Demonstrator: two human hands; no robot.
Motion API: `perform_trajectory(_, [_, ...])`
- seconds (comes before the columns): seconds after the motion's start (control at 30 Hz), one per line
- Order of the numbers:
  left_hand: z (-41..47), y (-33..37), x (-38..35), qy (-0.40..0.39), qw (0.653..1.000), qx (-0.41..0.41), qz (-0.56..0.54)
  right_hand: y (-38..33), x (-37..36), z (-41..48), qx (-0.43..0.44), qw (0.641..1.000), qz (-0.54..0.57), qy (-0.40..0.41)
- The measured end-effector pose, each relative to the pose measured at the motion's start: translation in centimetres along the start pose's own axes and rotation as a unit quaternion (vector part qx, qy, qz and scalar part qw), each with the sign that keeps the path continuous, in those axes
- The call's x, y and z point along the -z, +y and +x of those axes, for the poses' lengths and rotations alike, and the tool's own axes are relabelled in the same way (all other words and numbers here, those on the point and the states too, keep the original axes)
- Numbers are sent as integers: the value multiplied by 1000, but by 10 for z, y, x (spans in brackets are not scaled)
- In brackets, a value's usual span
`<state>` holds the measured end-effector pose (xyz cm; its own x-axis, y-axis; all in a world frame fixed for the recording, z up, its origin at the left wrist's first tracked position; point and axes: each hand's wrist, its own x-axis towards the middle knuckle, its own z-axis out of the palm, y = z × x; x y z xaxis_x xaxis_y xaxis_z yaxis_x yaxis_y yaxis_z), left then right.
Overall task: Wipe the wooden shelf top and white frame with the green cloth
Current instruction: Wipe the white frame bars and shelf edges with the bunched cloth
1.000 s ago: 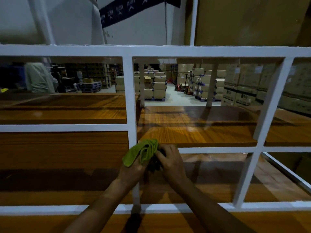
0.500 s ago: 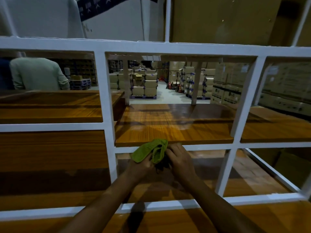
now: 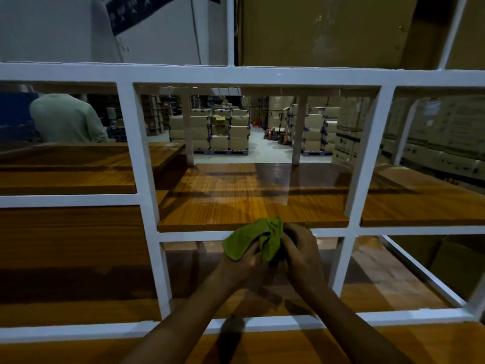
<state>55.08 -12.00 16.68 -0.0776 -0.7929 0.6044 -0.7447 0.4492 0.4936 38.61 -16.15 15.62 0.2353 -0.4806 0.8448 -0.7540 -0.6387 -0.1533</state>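
A crumpled green cloth is bunched between both hands in front of the white frame. My left hand grips its lower left fold from below. My right hand pinches its right side, fingers curled into the fabric. The cloth sits just at the front edge of the middle wooden shelf, over the white horizontal rail under that shelf. More wooden boards lie to the left, to the right and below.
A person in a pale shirt stands behind the rack at the left. Stacked cardboard boxes on pallets fill the warehouse floor beyond. A large cardboard box sits on the rack's top level.
My view has shifted right along the rack, so the white upright now lies farther left of my hands. Both hands still hold the cloth, now bunched tighter near the middle shelf's edge.
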Motion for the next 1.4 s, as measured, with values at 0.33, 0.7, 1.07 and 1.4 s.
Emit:
perform_trajectory(0.33, [-14,-67,24,69,992,-70,82,-40,-50,-25,-15,999,-22,46])
perform_trajectory(0.7, [18,-71,86,74,959,-151,227,-115,-68,59,12,999,-29,15])
perform_trajectory(1.07, [31,-61,128,-112,953,5,280,-117,-40,98,-4,985,-24,-169])
perform_trajectory(1.4, [26,-68,143,20,952,-114,285,-141,-59,96,-27,993,-13,-116])
